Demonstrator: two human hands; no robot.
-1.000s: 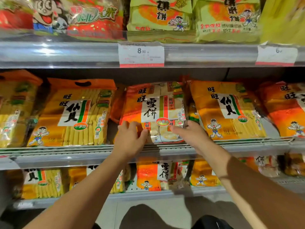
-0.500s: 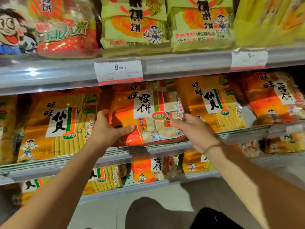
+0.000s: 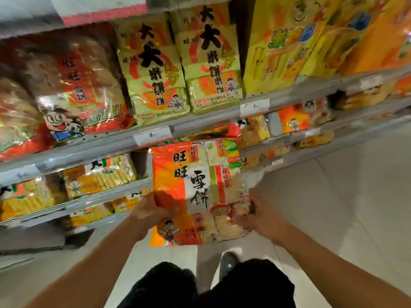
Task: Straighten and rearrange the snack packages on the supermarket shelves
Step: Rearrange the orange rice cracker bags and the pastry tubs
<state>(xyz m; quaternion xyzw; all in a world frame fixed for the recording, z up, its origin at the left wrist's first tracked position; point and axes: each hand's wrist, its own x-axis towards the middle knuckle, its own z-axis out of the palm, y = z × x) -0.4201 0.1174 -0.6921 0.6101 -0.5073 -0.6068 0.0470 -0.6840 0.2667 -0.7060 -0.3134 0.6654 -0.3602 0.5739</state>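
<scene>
Clear of the shelf [image 3: 106,190], the orange snack package [image 3: 198,192] stands upright, long axis vertical, left hand [image 3: 153,213] and right hand [image 3: 260,213] gripping its lower side edges, equally near.

2 hands [image 3: 153,210], 1 orange snow-cracker bag [image 3: 195,192] held, 2 green cracker bags [image 3: 155,70]

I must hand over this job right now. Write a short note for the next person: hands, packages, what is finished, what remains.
Left hand grips the orange snack package at its lower left; right hand holds its lower right edge.
The package is off the shelf, upright, label facing you, in front of the middle shelf.
Done: package pulled out.
Left: put it back straight, likely into the dark gap behind it, then tidy the yellow packages beside it.
</scene>
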